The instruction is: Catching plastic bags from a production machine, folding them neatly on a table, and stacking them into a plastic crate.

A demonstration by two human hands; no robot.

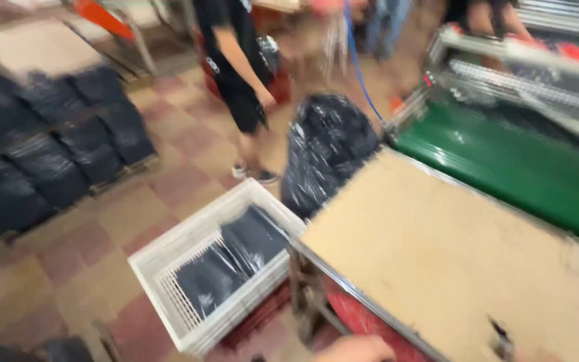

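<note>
Peeking in at the bottom edge, one hand [355,349] (grip cannot be told) is seen below the tan wooden table [437,248], near the white slatted plastic crate [169,258].

A brightly and evenly lit indoor scene, badly smeared by motion blur. Nothing is truly sharp. The stacked dark packets [48,147] at the left streak into soft bands, and the metal frames far right blur into pale lines. The white crate [169,268] near the middle keeps the clearest edges. Soft glare glints on the black plastic bag [326,151] and on the green surface [524,167]. Shadows are faint and diffuse.
</note>
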